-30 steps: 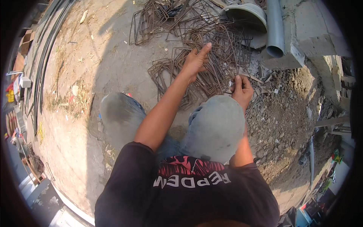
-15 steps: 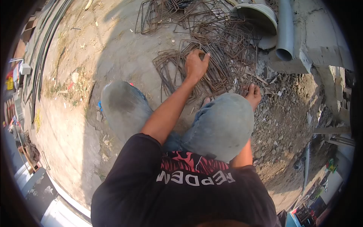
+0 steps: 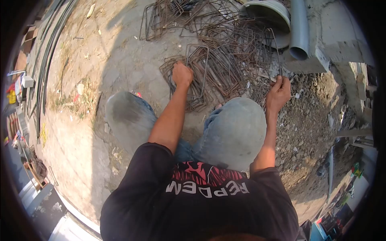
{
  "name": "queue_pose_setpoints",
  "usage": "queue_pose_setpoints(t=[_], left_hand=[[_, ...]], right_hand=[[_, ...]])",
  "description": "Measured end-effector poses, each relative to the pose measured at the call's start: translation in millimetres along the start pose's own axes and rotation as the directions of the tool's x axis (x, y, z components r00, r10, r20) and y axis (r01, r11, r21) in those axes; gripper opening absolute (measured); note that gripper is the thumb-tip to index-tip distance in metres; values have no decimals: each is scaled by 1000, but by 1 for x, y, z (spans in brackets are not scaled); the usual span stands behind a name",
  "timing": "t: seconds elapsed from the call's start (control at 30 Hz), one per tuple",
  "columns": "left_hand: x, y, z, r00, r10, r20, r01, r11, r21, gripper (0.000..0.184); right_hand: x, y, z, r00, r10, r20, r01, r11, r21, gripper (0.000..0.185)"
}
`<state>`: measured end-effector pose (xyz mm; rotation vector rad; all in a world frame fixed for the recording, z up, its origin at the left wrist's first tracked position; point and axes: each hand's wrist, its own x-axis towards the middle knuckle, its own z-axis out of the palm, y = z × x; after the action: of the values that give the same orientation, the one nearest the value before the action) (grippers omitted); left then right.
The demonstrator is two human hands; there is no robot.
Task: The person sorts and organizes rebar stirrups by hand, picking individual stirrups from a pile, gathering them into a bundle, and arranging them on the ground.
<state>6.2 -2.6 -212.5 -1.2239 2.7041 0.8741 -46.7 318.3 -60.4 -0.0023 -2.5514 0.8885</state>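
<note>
My left hand (image 3: 183, 74) is closed in a fist at the left edge of a pile of rusty rectangular rebar stirrups (image 3: 225, 68). Its fingers are wrapped at the side of one stirrup (image 3: 206, 66) that stands above the others. My right hand (image 3: 278, 94) is raised beside my right knee, thumb and fingers pinched on the lower end of a thin bent steel bar (image 3: 278, 54). That bar runs upward and hooks over at its top; whether it is a full stirrup I cannot tell.
More tangled stirrups (image 3: 169, 18) lie farther out. A round pale basin-like object (image 3: 267, 14) and a grey pipe (image 3: 299, 32) rest at the upper right by a concrete block (image 3: 321, 60). Rubble (image 3: 301, 124) covers the right side; long dark rods (image 3: 48, 56) lie left.
My left hand has moved left and down from the middle of the pile and closed into a fist. My right hand has risen outward from behind the knee, lifting the bent steel bar.
</note>
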Motion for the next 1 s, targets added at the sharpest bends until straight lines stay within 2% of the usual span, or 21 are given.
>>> queue_pose_setpoints(t=[0.03,0.13,0.17,0.23,0.3,0.37,0.47,0.53,0.6,0.73,0.8,0.9,0.93,1.0], left_hand=[[2,0,1,1000,6,15,-6,1000,6,31],[9,6,-8,996,42,78,-23,973,-228,21],[11,11,-11,971,1,237,108,888,-446,22],[3,42,-50,838,36,545,433,564,-703,25],[-5,61,-70,839,91,537,419,522,-743,26],[-6,72,-84,837,158,525,415,443,-795,28],[-1,81,-104,836,230,498,422,311,-852,32],[-4,90,-114,842,225,490,431,264,-863,35],[-10,99,-123,853,200,482,390,368,-844,36],[-30,111,-118,895,202,397,247,515,-821,38],[-31,109,-105,889,197,413,296,440,-848,38],[-33,109,-99,866,175,469,396,333,-856,38],[-33,110,-99,856,166,489,430,296,-853,38],[-34,110,-97,830,209,518,435,340,-834,40]], right_hand=[[0,1,-3,1000,16,10,-17,1000,19,24],[-3,-1,-11,993,101,60,-109,982,153,23],[-7,-4,-12,987,137,84,-152,966,211,22],[-18,-23,-13,893,351,281,-447,757,477,22],[-25,-35,-7,761,411,502,-648,449,615,22],[-35,-36,4,627,331,706,-771,135,622,22],[-46,-34,29,539,192,820,-816,-120,565,22],[-45,-39,38,535,185,825,-822,-114,558,21],[-43,-45,42,542,168,823,-819,-116,562,21],[-54,-40,59,453,-17,891,-852,-302,427,21],[-76,-29,81,403,-103,910,-873,-343,348,21],[-99,-19,111,257,56,965,-967,13,256,27],[-101,-20,114,302,132,944,-945,175,278,32],[-101,-28,117,416,247,875,-835,485,260,42]])
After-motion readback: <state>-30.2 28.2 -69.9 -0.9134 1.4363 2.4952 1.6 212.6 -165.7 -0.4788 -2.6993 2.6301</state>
